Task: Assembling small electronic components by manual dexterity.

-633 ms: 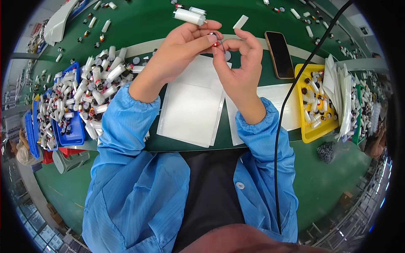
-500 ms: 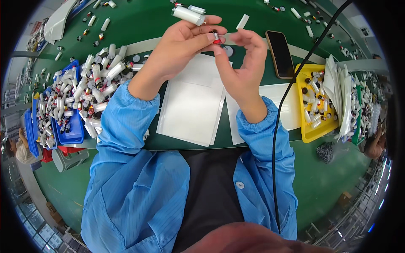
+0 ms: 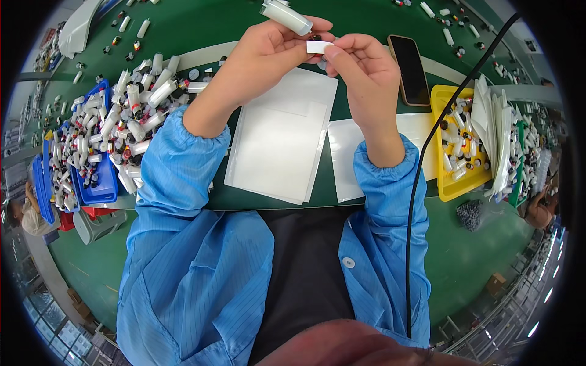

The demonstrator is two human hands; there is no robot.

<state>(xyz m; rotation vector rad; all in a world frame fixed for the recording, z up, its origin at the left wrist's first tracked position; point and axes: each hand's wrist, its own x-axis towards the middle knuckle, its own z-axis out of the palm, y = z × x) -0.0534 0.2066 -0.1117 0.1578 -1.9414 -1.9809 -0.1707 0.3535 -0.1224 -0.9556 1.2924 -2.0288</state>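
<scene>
"While both hands are together above the bench [image 3: 323, 186], what does each one hold?"

"The left hand [image 3: 262, 52] has a large white tube [image 3: 287, 16] slanting along the far side of its fingers, and its fingertips are at a small dark piece [image 3: 315, 38]. The right hand [image 3: 369, 70] pinches a short white strip [image 3: 318, 47] by its right end."

"How far open is each grip?"

"The right one hardly at all: thumb and fingertips press on the strip, the other fingers curled loosely. The left grip is closed around the tube, but I can't tell how firmly it has the dark piece, since the strip covers much of that."

"Why carry the tube so high?"

"Probably to park it aside, leaving thumb and fingertips for smaller parts. The strip sits crosswise between the hands, I'd guess so both can reach it."

"And the things around?"

"A heap of bottles [image 3: 143, 107] lies on the left and a yellow tray [image 3: 455, 189] on the right, likely for easy reach. White sheets [image 3: 278, 152] lie between them, nearer the body; a phone [image 3: 409, 67] rests just beside the right hand."
</scene>
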